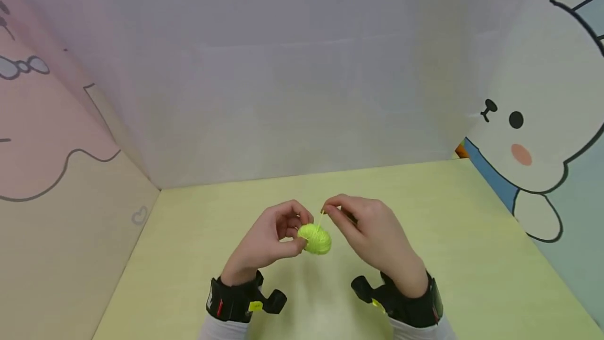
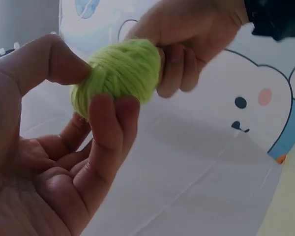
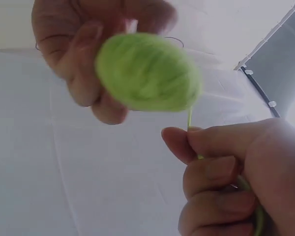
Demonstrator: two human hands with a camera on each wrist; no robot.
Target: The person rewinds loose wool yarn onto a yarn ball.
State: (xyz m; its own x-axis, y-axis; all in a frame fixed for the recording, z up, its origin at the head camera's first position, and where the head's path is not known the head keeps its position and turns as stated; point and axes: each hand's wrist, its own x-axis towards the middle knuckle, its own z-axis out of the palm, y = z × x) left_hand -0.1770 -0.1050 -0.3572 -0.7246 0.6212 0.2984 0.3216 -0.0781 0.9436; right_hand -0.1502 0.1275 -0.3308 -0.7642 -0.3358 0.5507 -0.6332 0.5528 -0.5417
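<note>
A small ball of lime-green yarn (image 1: 315,239) is held above the pale yellow tabletop. My left hand (image 1: 273,235) pinches its left end between thumb and fingertips; the left wrist view shows the wound strands of the yarn ball (image 2: 120,73) close up. To the right, my right hand (image 1: 373,230) pinches a strand of yarn (image 1: 321,219) between thumb and index finger, a short way above the ball. In the right wrist view the strand (image 3: 189,118) runs taut from the ball to those fingertips, and its tail passes under the curled fingers (image 3: 219,204).
The yellow tabletop (image 1: 189,256) spreads under both hands. A whitish sheet (image 1: 292,93) stands at its back edge. Side panels carry cartoon drawings, a pink one (image 1: 52,119) at left and a white animal face (image 1: 542,119) at right. Black camera straps (image 1: 231,300) wrap both wrists.
</note>
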